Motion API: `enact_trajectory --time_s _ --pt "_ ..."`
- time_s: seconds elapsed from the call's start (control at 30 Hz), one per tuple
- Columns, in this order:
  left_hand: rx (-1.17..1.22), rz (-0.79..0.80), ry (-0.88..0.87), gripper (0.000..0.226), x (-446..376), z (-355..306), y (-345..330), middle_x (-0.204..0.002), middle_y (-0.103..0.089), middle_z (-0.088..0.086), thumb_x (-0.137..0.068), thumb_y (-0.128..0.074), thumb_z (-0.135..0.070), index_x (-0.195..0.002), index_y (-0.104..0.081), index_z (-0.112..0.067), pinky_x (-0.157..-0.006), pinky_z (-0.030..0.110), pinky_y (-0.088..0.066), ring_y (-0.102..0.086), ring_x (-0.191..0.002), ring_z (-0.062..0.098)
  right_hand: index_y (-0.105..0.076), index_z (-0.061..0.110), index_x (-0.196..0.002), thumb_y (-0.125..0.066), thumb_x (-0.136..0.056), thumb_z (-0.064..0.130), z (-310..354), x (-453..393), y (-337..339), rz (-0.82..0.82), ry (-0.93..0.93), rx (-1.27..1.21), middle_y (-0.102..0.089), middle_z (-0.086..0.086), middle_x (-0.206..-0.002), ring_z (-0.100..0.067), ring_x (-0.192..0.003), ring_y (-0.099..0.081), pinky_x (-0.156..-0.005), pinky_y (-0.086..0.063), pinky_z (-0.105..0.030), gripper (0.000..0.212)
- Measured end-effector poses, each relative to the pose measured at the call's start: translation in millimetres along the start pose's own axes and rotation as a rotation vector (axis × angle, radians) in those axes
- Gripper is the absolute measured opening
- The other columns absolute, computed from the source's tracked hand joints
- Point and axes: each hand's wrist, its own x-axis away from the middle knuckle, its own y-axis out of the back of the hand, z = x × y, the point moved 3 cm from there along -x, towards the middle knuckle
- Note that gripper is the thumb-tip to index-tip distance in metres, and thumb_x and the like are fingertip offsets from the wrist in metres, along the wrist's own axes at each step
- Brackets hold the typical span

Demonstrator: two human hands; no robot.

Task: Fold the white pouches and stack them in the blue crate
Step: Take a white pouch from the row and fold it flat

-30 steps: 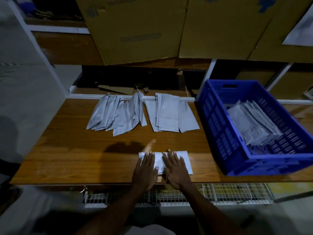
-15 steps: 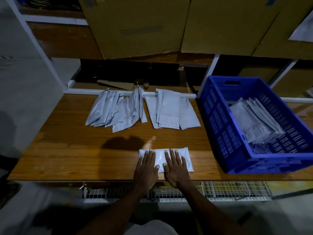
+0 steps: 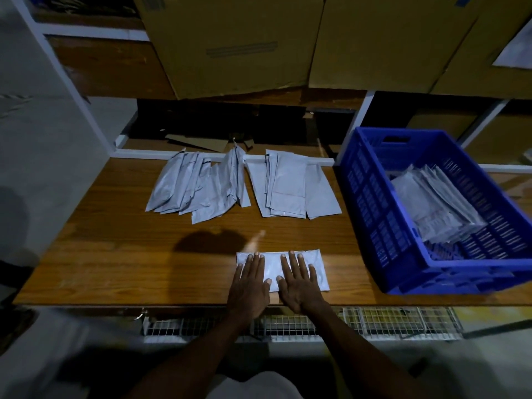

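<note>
Your left hand [image 3: 249, 286] and right hand [image 3: 299, 283] lie side by side at the lower centre of the frame, palms down, fingers straight and slightly spread. Each grip is released: neither hand curls round anything, both simply press flat on the folded white pouch [image 3: 318, 267] that lies crosswise near the front edge of the tabletop [image 3: 115, 254]. The left fingers cover the pouch's left half, the right fingers its middle; its right end shows bare past your right hand.

Further up the frame, toward the back of the tabletop, two loose piles wait: a fanned pile of pouches [image 3: 198, 185] left of centre, overlapping and slanted, and a flatter pile of pouches [image 3: 290, 185] just beside it at centre.

At the right of the frame the blue crate [image 3: 371, 208] sits on the tabletop, well apart from your hands, with a stack of pouches [image 3: 431, 203] lying slanted inside it.

Across the top of the frame stand big cardboard boxes [image 3: 239, 44] on a shelf. Below the tabletop's front edge a white wire grid [image 3: 388, 321] runs along the lower middle.
</note>
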Motion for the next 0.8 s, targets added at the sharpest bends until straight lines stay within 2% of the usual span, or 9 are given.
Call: enact_trajectory --time_s 0.1,0.2,0.27,0.33,0.4,0.5,0.63,0.73,0.8 --pt "0.014 0.043 -0.011 0.067 -2 3 0 -0.166 0.011 0.001 -0.105 -0.024 -0.045 -0.159 0.007 -0.019 -0.123 0.037 0.008 0.015 -0.152 0.015 0.016 0.024 -0.157 -0.011 -0.105 0.047 0 0 4 0.040 0.010 -0.010 0.030 -0.001 -0.159 -0.022 -0.149 0.025 -0.120 0.012 -0.046 0.062" --pt "0.085 0.076 -0.034 0.063 -5 6 8 -0.167 0.004 0.000 -0.107 -0.027 -0.040 -0.160 0.000 -0.019 -0.125 0.038 0.001 0.008 -0.153 0.015 0.005 0.020 -0.159 -0.013 -0.103 0.047 -1 2 18 0.050 0.030 -0.047 0.017 -0.006 -0.164 -0.026 -0.153 0.012 -0.121 0.001 -0.048 0.065" --pt "0.163 0.081 -0.039 0.057 -8 7 18 -0.167 -0.008 -0.001 -0.108 -0.029 -0.035 -0.160 -0.012 -0.019 -0.124 0.039 -0.007 -0.002 -0.154 0.015 -0.007 0.017 -0.160 -0.026 -0.099 0.045 -1 1 32 0.012 0.023 -0.068 0.002 -0.010 -0.167 -0.029 -0.153 -0.003 -0.120 -0.014 -0.048 0.070" --pt "0.163 0.095 -0.035 0.056 -13 10 25 -0.166 -0.014 0.000 -0.107 -0.036 -0.030 -0.158 -0.019 -0.019 -0.123 0.038 -0.011 -0.008 -0.153 0.016 -0.015 0.020 -0.158 -0.046 -0.096 0.035 -1 -2 43 -0.022 -0.005 -0.056 -0.010 -0.008 -0.165 -0.030 -0.151 -0.010 -0.118 -0.022 -0.049 0.071" --pt "0.110 0.124 -0.025 0.065 -17 13 29 -0.167 -0.008 0.001 -0.103 -0.046 -0.029 -0.159 -0.013 -0.021 -0.123 0.040 -0.008 -0.005 -0.153 0.019 -0.018 0.024 -0.157 -0.054 -0.094 0.030 2 -5 51 -0.003 -0.013 -0.025 -0.016 -0.006 -0.163 -0.031 -0.150 -0.010 -0.116 -0.022 -0.052 0.073" --pt "0.061 0.152 -0.014 0.077 -22 11 39 -0.167 -0.005 0.001 -0.099 -0.055 -0.030 -0.160 -0.008 -0.022 -0.123 0.046 -0.003 -0.001 -0.154 0.021 -0.028 0.027 -0.151 -0.056 -0.092 0.031 6 -10 62 -0.012 -0.004 0.016 -0.031 -0.006 -0.154 -0.032 -0.145 -0.018 -0.113 -0.024 -0.053 0.066" --pt "0.005 0.124 -0.036 0.078 -29 9 53 -0.160 -0.027 0.000 -0.090 -0.068 -0.032 -0.154 -0.026 -0.022 -0.122 0.052 -0.006 -0.021 -0.149 0.022 -0.048 0.029 -0.137 -0.065 -0.084 0.039 5 -15 71 -0.026 0.032 0.108 -0.042 -0.003 -0.145 -0.030 -0.135 -0.031 -0.111 -0.026 -0.050 0.056" --pt "-0.033 0.109 -0.087 0.067 -34 8 59 -0.149 -0.042 0.001 -0.084 -0.073 -0.030 -0.143 -0.042 -0.023 -0.119 0.053 -0.014 -0.036 -0.140 0.024 -0.058 0.029 -0.128 -0.070 -0.080 0.041 5 -15 77 -0.048 0.056 0.127 -0.044 0.000 -0.141 -0.027 -0.132 -0.034 -0.108 -0.028 -0.047 0.051" --pt "-0.037 0.054 -0.141 0.057 -35 5 66 -0.148 -0.045 0.001 -0.083 -0.074 -0.025 -0.135 -0.050 -0.023 -0.118 0.051 -0.017 -0.042 -0.136 0.024 -0.062 0.028 -0.123 -0.071 -0.079 0.036 9 -14 85 -0.106 0.089 0.141 -0.052 0.001 -0.134 -0.024 -0.128 -0.042 -0.105 -0.028 -0.046 0.046"
